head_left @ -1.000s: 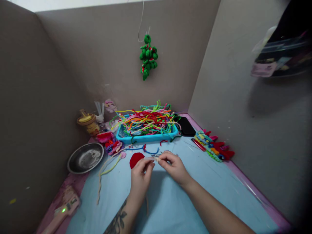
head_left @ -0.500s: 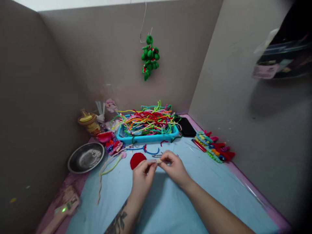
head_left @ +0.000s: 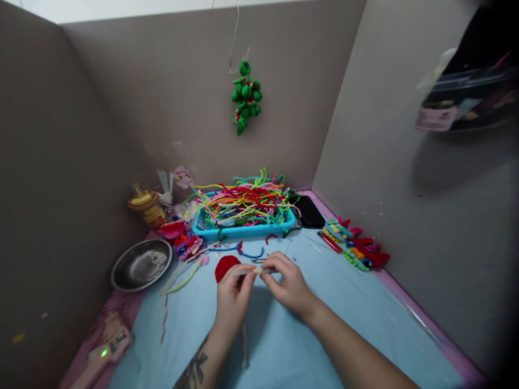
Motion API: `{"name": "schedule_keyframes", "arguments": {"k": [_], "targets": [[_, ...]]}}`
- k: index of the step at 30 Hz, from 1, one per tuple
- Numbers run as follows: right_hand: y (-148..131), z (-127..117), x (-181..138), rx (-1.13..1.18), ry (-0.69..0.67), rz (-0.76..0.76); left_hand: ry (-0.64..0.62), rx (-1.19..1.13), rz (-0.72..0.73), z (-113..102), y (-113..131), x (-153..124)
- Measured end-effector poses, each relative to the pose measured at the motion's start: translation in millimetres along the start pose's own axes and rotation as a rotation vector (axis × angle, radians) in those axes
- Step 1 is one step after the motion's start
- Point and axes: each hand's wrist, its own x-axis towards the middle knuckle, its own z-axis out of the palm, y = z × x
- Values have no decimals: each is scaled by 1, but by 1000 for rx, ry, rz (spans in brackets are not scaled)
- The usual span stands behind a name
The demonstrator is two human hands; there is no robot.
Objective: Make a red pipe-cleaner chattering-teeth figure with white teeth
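Between my hands lies a pale translucent stick, roughly level, with a cream pipe cleaner wound round its middle and one end hanging down below. My left hand is closed in a pinch on the stick's left part, thumb close to the winding. Thumb and fingers of my right hand are closed at the right side of the winding, partly hiding the stick. A round red fuzzy piece sits just behind my left hand. Small metal scissors or pliers, partly hidden, lie behind my fingers.
A blue tray heaped with coloured pipe cleaners stands at the back. On the left are a metal bowl and a pink glue gun with a green light. Colourful fuzzy strips and a black phone lie right.
The stick has turned more level and shows on both sides of the winding. The hanging pipe cleaner end has come into sight below my left hand. The view has shifted slightly.
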Motion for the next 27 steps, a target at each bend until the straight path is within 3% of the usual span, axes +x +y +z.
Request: {"name": "schedule_keyframes", "arguments": {"k": [5, 11, 23, 27], "targets": [[-5, -5, 3, 39, -57, -28, -25, 41, 104, -1, 0, 1], [-6, -4, 3, 15, -18, -25, -11, 86, 174, -2, 5, 3], [-5, -4, 4, 81, -40, -135, -15, 67, 158, -2, 2, 3], [-6, -4, 3, 80, -36, -70, -19, 70, 168, -3, 3, 3]]}}
